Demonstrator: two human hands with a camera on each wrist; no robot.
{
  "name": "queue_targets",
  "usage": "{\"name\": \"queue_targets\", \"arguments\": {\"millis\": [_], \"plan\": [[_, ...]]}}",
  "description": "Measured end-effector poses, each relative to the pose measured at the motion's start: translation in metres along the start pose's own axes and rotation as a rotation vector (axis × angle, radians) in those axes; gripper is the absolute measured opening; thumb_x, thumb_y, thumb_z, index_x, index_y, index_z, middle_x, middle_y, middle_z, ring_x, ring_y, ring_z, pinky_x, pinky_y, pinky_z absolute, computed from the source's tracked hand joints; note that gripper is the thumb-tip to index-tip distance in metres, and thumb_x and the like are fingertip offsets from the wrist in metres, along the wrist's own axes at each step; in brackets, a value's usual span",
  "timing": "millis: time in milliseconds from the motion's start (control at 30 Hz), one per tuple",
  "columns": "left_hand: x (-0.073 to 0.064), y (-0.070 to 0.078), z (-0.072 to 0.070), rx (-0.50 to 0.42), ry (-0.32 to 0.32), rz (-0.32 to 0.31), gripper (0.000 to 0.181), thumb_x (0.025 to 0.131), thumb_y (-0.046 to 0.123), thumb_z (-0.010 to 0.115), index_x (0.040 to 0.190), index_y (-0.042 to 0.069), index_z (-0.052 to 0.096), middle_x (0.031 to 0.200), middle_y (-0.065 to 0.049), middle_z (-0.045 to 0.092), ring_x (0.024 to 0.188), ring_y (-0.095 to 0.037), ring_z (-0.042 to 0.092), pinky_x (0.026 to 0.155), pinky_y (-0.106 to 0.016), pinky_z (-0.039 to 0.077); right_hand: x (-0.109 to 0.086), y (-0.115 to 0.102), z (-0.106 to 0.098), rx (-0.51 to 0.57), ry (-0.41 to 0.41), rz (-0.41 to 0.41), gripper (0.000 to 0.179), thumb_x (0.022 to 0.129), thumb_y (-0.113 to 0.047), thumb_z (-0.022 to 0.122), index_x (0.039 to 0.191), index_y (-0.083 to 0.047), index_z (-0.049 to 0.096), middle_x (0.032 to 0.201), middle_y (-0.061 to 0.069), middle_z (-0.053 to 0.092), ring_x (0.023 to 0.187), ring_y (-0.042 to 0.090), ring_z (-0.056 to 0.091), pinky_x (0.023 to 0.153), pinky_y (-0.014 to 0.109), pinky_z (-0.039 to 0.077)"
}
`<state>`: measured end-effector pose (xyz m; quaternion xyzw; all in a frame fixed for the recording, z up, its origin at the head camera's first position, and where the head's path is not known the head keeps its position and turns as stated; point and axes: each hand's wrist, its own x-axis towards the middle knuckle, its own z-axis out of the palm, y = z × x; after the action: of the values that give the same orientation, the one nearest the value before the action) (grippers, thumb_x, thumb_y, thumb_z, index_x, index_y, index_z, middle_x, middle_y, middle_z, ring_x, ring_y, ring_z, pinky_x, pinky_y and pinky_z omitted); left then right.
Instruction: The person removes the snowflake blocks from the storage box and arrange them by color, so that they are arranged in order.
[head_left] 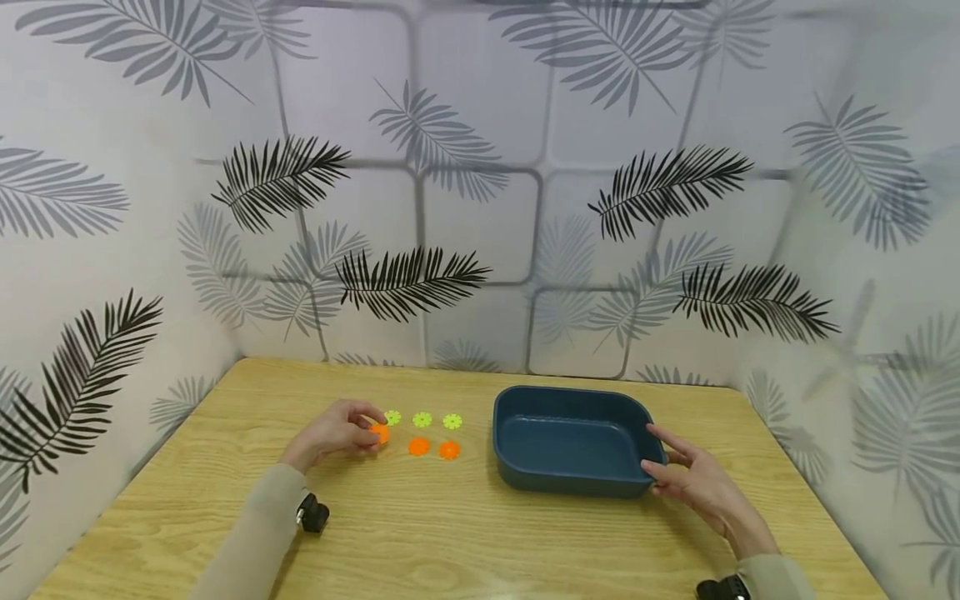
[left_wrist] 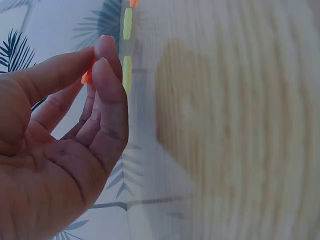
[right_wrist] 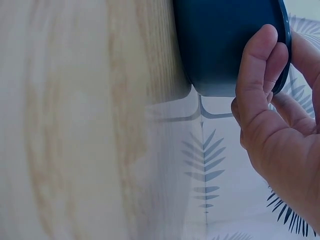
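Observation:
My left hand (head_left: 339, 432) pinches a small orange flower-shaped disc (head_left: 380, 433) between thumb and fingertips. In the left wrist view, just the edge of this orange disc (left_wrist: 88, 74) shows between the fingers. Close to that hand, three yellow-green flower-shaped discs (head_left: 422, 420) form a row on the table. In front of them lie two more orange discs (head_left: 433, 448). A deep blue rectangular dish with rounded corners (head_left: 573, 482) stands to the right, nothing visible inside. Its right end is held by my right hand (head_left: 697, 483), with fingers at the rim and outer wall (right_wrist: 220, 45).
The light wood table (head_left: 420, 533) reaches back to a wall covering with a leaf pattern (head_left: 480, 225), which also runs along both sides. Dark wrist cameras (head_left: 312, 513) sit at the sleeves.

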<state>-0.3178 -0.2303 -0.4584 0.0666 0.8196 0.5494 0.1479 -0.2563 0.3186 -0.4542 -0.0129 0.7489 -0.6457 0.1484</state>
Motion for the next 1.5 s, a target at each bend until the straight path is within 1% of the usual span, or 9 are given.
{"name": "queue_targets", "arguments": {"millis": [67,267,533,767,867,1067,1167,1333,1500], "plan": [[0.0,0.0,-0.001,0.027,0.005,-0.01,0.031,0.089,-0.004,0.064,0.12,-0.007,0.06,0.092,-0.012,0.056,0.074,-0.02,0.068,0.066,-0.032,0.058,0.0,0.001,0.0,0.0,-0.003,-0.002,0.081,0.094,-0.019,0.067,0.158,-0.017,0.018,0.141,0.026,0.024,0.077,0.014,0.062,0.079,0.032,0.057],[0.002,-0.001,0.002,0.09,-0.019,-0.026,0.03,0.086,-0.005,0.066,0.116,-0.005,0.063,0.092,-0.014,0.062,0.07,-0.018,0.067,0.062,-0.031,0.056,0.001,0.001,-0.001,0.004,0.003,-0.003,0.081,0.094,-0.018,0.067,0.158,-0.017,0.018,0.137,0.024,0.026,0.076,0.014,0.062,0.078,0.031,0.058],[0.006,0.002,0.008,0.133,-0.028,-0.019,0.027,0.084,-0.005,0.07,0.11,-0.007,0.066,0.08,-0.013,0.066,0.065,-0.018,0.066,0.059,-0.03,0.055,0.001,0.002,0.0,0.011,0.001,-0.004,0.081,0.094,-0.018,0.067,0.158,-0.017,0.018,0.14,0.025,0.023,0.077,0.013,0.062,0.079,0.031,0.058],[0.01,0.002,0.01,0.134,-0.031,-0.041,0.024,0.084,-0.003,0.071,0.108,-0.006,0.067,0.075,-0.01,0.067,0.06,-0.016,0.062,0.056,-0.028,0.052,0.002,0.002,0.0,0.003,0.005,-0.006,0.081,0.094,-0.018,0.068,0.158,-0.016,0.019,0.12,0.014,0.032,0.077,0.013,0.062,0.078,0.032,0.058],[0.012,0.002,0.013,0.136,-0.027,-0.051,0.022,0.084,-0.004,0.071,0.106,-0.005,0.067,0.073,-0.01,0.066,0.058,-0.015,0.059,0.055,-0.027,0.05,0.002,0.002,0.0,0.01,0.002,-0.005,0.081,0.094,-0.017,0.068,0.158,-0.016,0.019,0.12,0.014,0.032,0.076,0.013,0.062,0.078,0.031,0.058],[0.014,0.002,0.013,0.191,-0.026,0.001,0.021,0.083,-0.006,0.071,0.104,-0.006,0.069,0.073,-0.011,0.066,0.058,-0.015,0.06,0.057,-0.028,0.054,0.003,0.002,0.0,0.02,-0.006,-0.014,0.08,0.095,-0.017,0.067,0.158,-0.016,0.018,0.128,0.019,0.029,0.077,0.012,0.062,0.078,0.031,0.058],[0.015,0.003,0.012,0.201,-0.038,0.024,0.022,0.083,-0.005,0.071,0.105,-0.007,0.068,0.073,-0.012,0.066,0.058,-0.015,0.06,0.058,-0.029,0.055,0.003,0.001,0.0,0.018,-0.007,-0.014,0.08,0.095,-0.018,0.067,0.158,-0.016,0.018,0.126,0.018,0.03,0.077,0.012,0.062,0.079,0.031,0.058],[0.014,0.001,0.009,0.19,-0.057,0.045,0.022,0.088,-0.001,0.068,0.108,-0.009,0.065,0.077,-0.015,0.066,0.06,-0.016,0.061,0.059,-0.03,0.056,0.003,0.001,0.0,0.015,-0.009,-0.01,0.08,0.095,-0.018,0.067,0.158,-0.016,0.018,0.118,0.014,0.033,0.077,0.012,0.062,0.079,0.031,0.058],[0.014,-0.002,0.005,0.17,-0.029,0.021,0.018,0.098,0.01,0.059,0.106,-0.006,0.062,0.086,-0.014,0.064,0.062,-0.017,0.062,0.06,-0.031,0.056,0.004,0.003,0.002,0.005,0.008,-0.002,0.079,0.094,-0.02,0.067,0.158,-0.016,0.02,0.11,0.011,0.038,0.075,0.013,0.06,0.077,0.03,0.057]]}}
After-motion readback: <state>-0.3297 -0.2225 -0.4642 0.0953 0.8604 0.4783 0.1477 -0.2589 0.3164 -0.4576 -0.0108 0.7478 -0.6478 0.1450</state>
